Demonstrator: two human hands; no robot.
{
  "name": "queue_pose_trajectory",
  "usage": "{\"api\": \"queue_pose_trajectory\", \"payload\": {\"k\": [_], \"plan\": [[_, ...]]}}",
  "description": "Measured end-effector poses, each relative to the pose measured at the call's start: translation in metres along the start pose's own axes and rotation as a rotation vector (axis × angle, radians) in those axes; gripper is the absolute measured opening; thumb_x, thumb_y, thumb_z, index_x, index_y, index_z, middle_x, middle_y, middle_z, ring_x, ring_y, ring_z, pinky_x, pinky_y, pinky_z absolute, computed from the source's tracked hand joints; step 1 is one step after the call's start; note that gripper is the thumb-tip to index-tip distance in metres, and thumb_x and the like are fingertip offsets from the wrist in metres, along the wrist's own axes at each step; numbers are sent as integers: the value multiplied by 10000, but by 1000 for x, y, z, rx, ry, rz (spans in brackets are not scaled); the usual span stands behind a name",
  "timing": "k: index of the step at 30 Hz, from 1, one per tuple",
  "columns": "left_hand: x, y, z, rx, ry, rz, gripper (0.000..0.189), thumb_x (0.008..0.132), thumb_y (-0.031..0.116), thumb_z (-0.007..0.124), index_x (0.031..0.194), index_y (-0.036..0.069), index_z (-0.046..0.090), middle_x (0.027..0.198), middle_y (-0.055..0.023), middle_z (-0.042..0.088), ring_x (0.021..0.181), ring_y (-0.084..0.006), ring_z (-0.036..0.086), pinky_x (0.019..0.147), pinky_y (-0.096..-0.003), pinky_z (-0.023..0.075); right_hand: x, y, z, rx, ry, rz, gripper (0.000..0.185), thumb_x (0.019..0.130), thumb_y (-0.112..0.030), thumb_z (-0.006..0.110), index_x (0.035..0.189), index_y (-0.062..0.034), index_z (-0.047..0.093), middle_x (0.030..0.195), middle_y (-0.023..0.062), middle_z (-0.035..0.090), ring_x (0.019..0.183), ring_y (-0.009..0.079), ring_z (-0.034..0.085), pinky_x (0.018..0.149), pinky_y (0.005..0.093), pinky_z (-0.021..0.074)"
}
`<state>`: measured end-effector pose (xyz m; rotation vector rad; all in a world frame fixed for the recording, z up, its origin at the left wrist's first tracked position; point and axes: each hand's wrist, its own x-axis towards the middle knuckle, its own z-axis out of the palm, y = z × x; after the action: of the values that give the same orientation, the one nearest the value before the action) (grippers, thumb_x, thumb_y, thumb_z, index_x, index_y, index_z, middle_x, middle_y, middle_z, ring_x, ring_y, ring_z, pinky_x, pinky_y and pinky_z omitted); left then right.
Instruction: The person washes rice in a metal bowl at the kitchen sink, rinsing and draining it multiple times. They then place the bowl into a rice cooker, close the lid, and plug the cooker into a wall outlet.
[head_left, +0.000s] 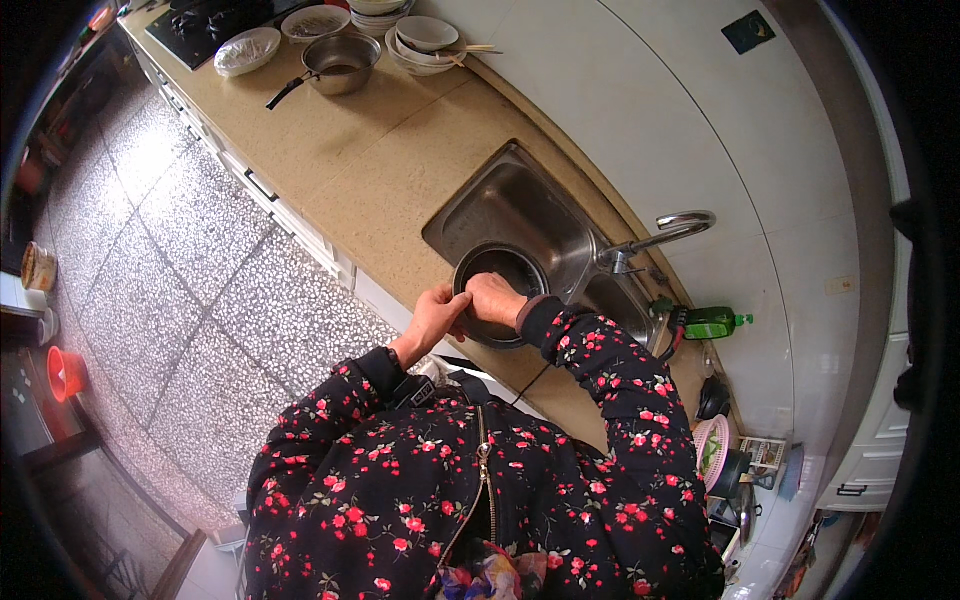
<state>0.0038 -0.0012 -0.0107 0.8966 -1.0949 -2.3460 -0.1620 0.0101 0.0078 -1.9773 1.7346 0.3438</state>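
A round dark metal pot (501, 255) stands at the near edge of the stainless steel sink (517, 180), partly over the countertop. My left hand (435, 315) is at the pot's left rim, thumb and fingers pinched close to the other hand. My right hand (495, 296) reaches over the pot's opening with curled fingers. Whether either hand holds the rim or something small cannot be made out, since the fingers hide it. The pot's inside looks dark, and its contents are not clear.
The chrome faucet (637, 244) rises behind the sink, near a green detergent bottle (712, 322). On the beige countertop (367, 165), farther left, are a steel saucepan (341, 64), a film-covered dish (247, 52) and stacked bowls (426, 34) with chopsticks. A pink basket (712, 450) stands at the right.
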Motion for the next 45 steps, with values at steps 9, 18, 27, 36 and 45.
{"api": "queue_pose_trajectory", "payload": {"k": [9, 18, 27, 36, 45], "plan": [[0, 0, 2, -15, -2, -9, 222, 931, 227, 528, 933, 7, 560, 718, -67, 616, 524, -147, 582, 440, -280, 505, -1, 19, 5, -296, -65, 22, 217, 663, -220, 644, 791, -53, 697, 895, 144, 670, 902, 325, 622, 723, 502, 452], [3, -4, -5, -30, -7, 0, 228, 926, 222, 538, 944, -3, 566, 715, -66, 615, 514, -142, 577, 427, -268, 498, -11, 18, -8, -143, -485, 161, 418, 714, -306, 614, 1002, -8, 665, 991, 196, 653, 906, 320, 643, 771, 394, 506], [2, -4, -4, -27, 1, 16, 218, 922, 210, 537, 916, -5, 574, 712, -63, 614, 506, -145, 579, 419, -276, 496, -5, 9, 2, 133, -546, 22, 352, 703, -178, 517, 958, 9, 672, 990, 212, 652, 953, 331, 625, 762, 415, 479], [3, -3, 0, -14, 29, 13, 240, 919, 222, 545, 924, -16, 575, 701, -69, 612, 516, -155, 596, 419, -277, 507, 0, 1, 9, -158, -247, -29, 288, 741, -208, 581, 966, -63, 687, 1002, 167, 660, 982, 317, 611, 850, 489, 419], [4, -4, -1, -16, -7, 18, 237, 922, 229, 543, 926, -7, 569, 719, -72, 626, 531, -162, 606, 431, -282, 503, -7, 23, 11, -529, -198, 158, 244, 764, -225, 596, 954, -129, 717, 998, 65, 681, 985, 271, 605, 780, 472, 448]]}}
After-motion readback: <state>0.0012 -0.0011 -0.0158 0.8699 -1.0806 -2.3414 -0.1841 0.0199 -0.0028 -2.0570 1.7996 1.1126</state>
